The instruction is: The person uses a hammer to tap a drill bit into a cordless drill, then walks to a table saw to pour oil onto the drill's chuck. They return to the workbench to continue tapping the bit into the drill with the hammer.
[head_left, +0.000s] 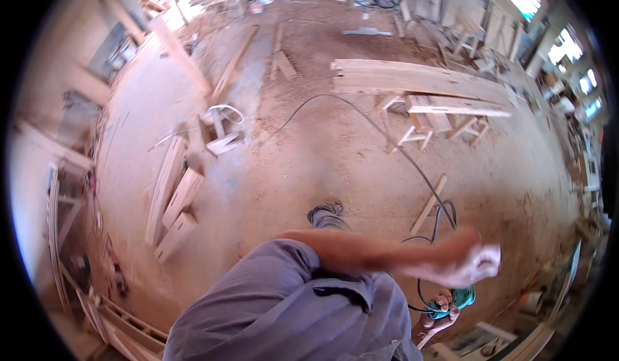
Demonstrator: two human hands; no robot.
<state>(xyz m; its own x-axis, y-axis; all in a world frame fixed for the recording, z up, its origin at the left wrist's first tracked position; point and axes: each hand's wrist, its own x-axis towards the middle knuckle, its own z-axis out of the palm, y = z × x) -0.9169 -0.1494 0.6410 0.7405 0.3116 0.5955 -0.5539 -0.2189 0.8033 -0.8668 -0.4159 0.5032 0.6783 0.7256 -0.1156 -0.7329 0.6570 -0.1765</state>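
Observation:
My left arm reaches across my lap to the right. My left hand [478, 263] is slightly blurred, its fingers curled closed; whether anything lies inside them is hidden. Below it, close to my right thigh, my right hand [443, 311] is wrapped around a green power tool [463, 296]. Much of the tool is covered by the hands, so its exact kind does not show. A dark cord [422, 161] loops near the tool and runs in a long arc across the floor ahead.
Thick timber beams [412, 78] lie on low wooden trestles [412, 135] ahead right. Several cut wood blocks [182, 196] rest on the floor at left, near a white looped strap [227, 113]. A narrow wood strip [429, 205] lies beside the cord. Stacked boards [496, 22] lean at the back.

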